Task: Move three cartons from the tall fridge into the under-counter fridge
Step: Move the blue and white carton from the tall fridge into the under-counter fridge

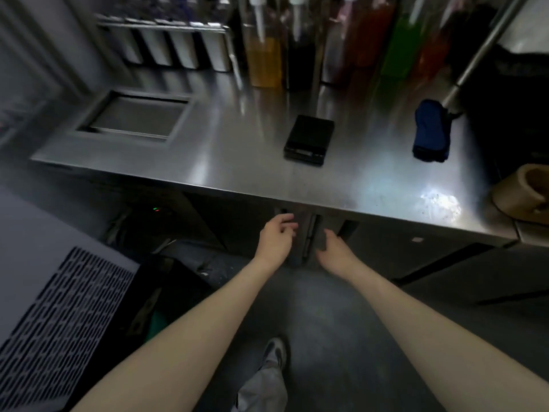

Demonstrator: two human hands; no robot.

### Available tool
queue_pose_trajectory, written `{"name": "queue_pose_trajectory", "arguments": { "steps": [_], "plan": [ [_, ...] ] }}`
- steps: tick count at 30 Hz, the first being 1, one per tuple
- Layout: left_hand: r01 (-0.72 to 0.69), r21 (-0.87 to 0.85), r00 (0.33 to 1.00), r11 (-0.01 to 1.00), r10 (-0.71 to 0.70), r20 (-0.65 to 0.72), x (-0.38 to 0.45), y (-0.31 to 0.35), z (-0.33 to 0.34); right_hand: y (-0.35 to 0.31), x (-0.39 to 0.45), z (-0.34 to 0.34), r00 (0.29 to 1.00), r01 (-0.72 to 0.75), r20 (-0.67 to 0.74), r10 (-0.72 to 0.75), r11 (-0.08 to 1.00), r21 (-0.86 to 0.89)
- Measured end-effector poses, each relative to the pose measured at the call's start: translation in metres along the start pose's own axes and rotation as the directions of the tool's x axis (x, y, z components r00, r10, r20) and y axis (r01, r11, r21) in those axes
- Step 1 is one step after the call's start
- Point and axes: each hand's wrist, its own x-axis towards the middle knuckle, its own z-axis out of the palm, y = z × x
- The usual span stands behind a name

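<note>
We reach both bare arms toward the dark steel doors of the under-counter fridge (386, 251) beneath the brushed stainless desk (237, 150). Our left hand (274, 237) hangs at the left door's top edge, its grip loosely curled and holding nothing; our right hand (334, 248) lies against the seam between the doors, though we cannot tell whether its grip closes on anything (the fingers are hidden). No cartons are in view. On the desk rest a flat black scale (309, 139) and a folded blue cloth (430, 130).
</note>
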Motion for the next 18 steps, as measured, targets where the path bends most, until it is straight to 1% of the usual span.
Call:
{"name": "queue_pose_trajectory", "arguments": {
  "steps": [2,5,7,9,11,14,18],
  "plan": [
    [-0.018,-0.016,0.998,1.000,0.017,-0.054,-0.024,0.012,-0.025,-0.022,-0.017,-0.004,0.999,0.023,0.024,-0.023,0.999,-0.024],
    [-0.034,-0.025,0.991,0.999,0.031,-0.133,-0.068,0.032,-0.066,-0.063,-0.047,-0.008,0.993,0.112,0.053,-0.109,0.992,-0.055],
    [-0.035,-0.040,0.979,0.999,0.026,-0.204,-0.096,0.045,-0.092,-0.093,-0.065,-0.011,0.984,0.173,0.054,-0.171,0.984,-0.038],
    [-0.038,-0.063,0.955,0.997,0.018,-0.296,-0.131,0.054,-0.125,-0.129,-0.088,-0.006,0.968,0.244,0.065,-0.243,0.970,-0.001],
    [-0.048,-0.069,0.933,0.996,0.020,-0.360,-0.159,0.057,-0.151,-0.160,-0.105,0.001,0.953,0.290,0.074,-0.292,0.956,0.036],
    [-0.057,-0.081,0.894,0.995,0.015,-0.447,-0.204,0.057,-0.194,-0.211,-0.135,0.024,0.914,0.383,0.122,-0.387,0.922,0.056],
    [-0.057,-0.116,0.826,0.992,-0.018,-0.564,-0.262,0.051,-0.251,-0.277,-0.181,0.063,0.835,0.513,0.214,-0.507,0.858,0.034]
  ]
}}
